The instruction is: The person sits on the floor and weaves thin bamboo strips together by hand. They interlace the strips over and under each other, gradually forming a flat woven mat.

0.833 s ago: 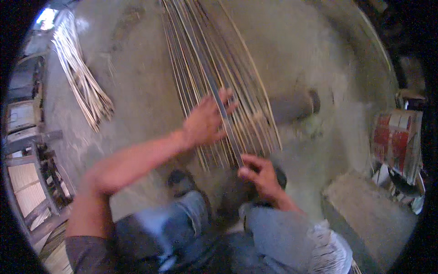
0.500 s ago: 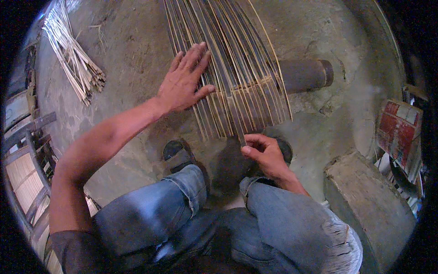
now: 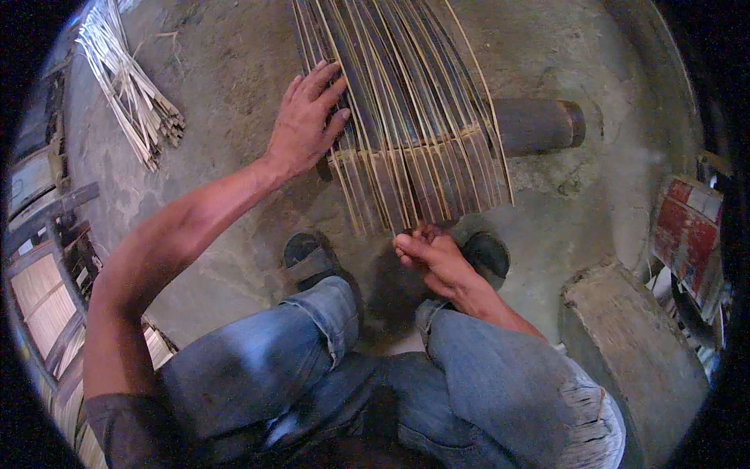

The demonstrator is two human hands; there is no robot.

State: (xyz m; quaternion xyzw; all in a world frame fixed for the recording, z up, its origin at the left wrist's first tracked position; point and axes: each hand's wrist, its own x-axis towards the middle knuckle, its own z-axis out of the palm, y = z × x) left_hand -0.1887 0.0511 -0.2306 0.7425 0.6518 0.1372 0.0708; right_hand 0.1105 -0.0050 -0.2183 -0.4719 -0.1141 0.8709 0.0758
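A fan of long, thin bamboo strips [image 3: 391, 86], dark and pale, lies over a brown cylindrical log [image 3: 539, 129] on the ground in front of me. Several crosswise strips bind it where it passes over the log. My left hand [image 3: 306, 117] rests on the left edge of the strips, fingers stretched out and a little apart. At the near ends, my right hand [image 3: 433, 254] is closed, thumb and fingers pinching the end of one strip. The pinched tip is mostly hidden by the fingers.
A bundle of pale strips [image 3: 141, 109] lies on the floor at the far left. Beside my right leg stands a rough block [image 3: 633, 336]. A red and white worn panel [image 3: 687, 227] is at the right edge, a dark wooden frame [image 3: 58, 273] at the left.
My right hand has shifted slightly left along the near ends, its fingers drawn closer together. The left hand has slid a little up and left. The whole view has shifted slightly.
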